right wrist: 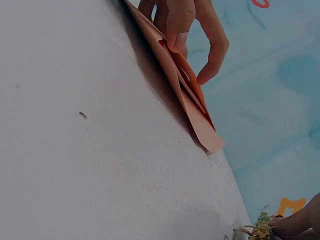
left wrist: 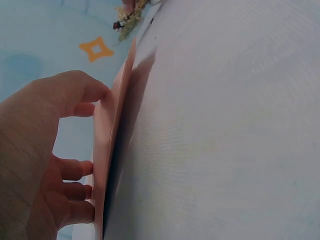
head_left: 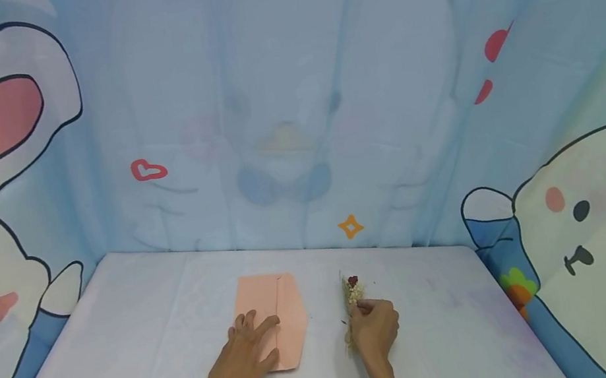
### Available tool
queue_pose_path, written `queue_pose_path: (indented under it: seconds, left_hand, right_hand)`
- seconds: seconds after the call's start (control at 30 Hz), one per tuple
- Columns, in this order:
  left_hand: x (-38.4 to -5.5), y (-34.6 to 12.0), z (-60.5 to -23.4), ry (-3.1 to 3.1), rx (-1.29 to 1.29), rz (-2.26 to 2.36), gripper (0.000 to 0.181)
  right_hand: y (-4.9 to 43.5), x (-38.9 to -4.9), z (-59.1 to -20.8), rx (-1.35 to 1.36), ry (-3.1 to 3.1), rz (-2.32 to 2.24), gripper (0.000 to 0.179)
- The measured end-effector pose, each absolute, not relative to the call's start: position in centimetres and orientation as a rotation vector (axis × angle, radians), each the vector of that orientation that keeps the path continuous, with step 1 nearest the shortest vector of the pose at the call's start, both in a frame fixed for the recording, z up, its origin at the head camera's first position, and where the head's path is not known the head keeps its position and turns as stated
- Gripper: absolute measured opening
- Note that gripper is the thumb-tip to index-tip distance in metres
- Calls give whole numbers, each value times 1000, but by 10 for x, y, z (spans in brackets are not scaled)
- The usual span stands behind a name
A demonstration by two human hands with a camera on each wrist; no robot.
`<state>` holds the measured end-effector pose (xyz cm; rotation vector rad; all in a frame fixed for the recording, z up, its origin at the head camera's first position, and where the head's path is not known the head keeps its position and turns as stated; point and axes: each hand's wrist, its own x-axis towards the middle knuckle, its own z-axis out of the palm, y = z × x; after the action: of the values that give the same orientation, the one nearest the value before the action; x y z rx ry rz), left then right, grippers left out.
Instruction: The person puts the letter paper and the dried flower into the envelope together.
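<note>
A pink paper envelope (head_left: pixel 288 308) lies on the white table, its flap side toward the right. My left hand (head_left: pixel 238 363) rests on it with fingers spread, the thumb near the lower edge. From the left wrist view, the fingertips touch the upper face of the envelope (left wrist: pixel 111 120), which bows a little off the cloth. To its right, my right hand (head_left: pixel 377 329) pinches a small bunch of dried flowers (head_left: pixel 354 289) with a dark red bloom and pale sprigs. Twine-like strands show on the bunch (right wrist: pixel 257 231) in the right wrist view. The palm hides part of its stems.
A white cloth covers the table (head_left: pixel 454 337). Small dark bits, such as one crumb (right wrist: pixel 82 115), lie scattered between the envelope and the flowers. A blue printed curtain (head_left: pixel 274 87) hangs behind the table's far edge and along both sides.
</note>
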<state>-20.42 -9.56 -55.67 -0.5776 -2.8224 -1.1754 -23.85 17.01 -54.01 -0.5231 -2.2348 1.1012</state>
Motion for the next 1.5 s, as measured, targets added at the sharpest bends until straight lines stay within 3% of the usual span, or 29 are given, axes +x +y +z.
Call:
queue_pose_path:
  seconds: [1.5]
  left_hand:
    - [-209,-98,-559,-2821,-616,-1130,47]
  right_hand:
    - [101,-248,-544,-310,-2240,1297,8]
